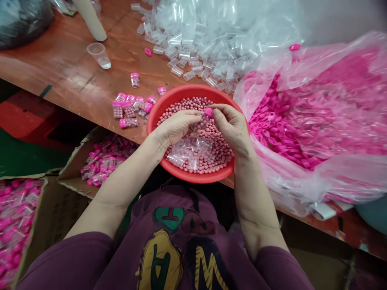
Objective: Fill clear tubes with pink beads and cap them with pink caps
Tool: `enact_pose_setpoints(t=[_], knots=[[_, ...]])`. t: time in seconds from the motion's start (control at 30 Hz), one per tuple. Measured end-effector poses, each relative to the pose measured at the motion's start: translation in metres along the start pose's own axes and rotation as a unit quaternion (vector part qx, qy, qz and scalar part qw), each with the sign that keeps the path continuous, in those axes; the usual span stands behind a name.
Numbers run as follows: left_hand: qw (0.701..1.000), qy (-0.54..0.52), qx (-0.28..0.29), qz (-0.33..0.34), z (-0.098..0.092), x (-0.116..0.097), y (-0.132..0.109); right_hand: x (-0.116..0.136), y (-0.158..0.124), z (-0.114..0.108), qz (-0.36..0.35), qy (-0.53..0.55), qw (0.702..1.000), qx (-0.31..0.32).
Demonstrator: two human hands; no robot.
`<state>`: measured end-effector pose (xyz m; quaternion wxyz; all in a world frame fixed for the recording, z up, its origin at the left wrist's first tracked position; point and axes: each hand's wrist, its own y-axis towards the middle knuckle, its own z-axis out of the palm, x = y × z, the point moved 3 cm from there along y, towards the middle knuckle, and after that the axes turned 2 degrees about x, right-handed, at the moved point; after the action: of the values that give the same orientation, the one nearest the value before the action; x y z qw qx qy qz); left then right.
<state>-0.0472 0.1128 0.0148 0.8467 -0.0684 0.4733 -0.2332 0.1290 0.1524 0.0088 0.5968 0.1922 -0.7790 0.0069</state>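
Note:
A red bowl (157, 110) full of small pink beads (219, 151) sits at the table's near edge. Both hands hover over it. My left hand (175, 127) is closed round a clear tube (200, 121) filled with beads. My right hand (231, 125) pinches a pink cap (208, 112) at the tube's mouth. Several empty clear tubes (190, 151) lie on the beads below my hands.
Capped filled tubes (130, 108) lie left of the bowl. A heap of empty clear tubes (205, 44) fills the back; a plastic bag of pink caps (302, 117) lies right. A plastic cup (99, 54) stands far left. Cardboard boxes (72, 161) of finished tubes sit below.

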Motion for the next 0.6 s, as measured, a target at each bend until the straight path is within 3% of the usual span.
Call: enact_pose_setpoints(t=[0.23, 0.6], knots=[[0.998, 0.048, -0.039, 0.024, -0.002, -0.004, 0.001, 0.0, -0.005, -0.003, -0.034, -0.044, 0.998, -0.01], [0.995, 0.086, -0.04, 0.021, -0.001, -0.004, -0.002, 0.002, -0.011, -0.001, -0.039, -0.069, 0.997, 0.005]])
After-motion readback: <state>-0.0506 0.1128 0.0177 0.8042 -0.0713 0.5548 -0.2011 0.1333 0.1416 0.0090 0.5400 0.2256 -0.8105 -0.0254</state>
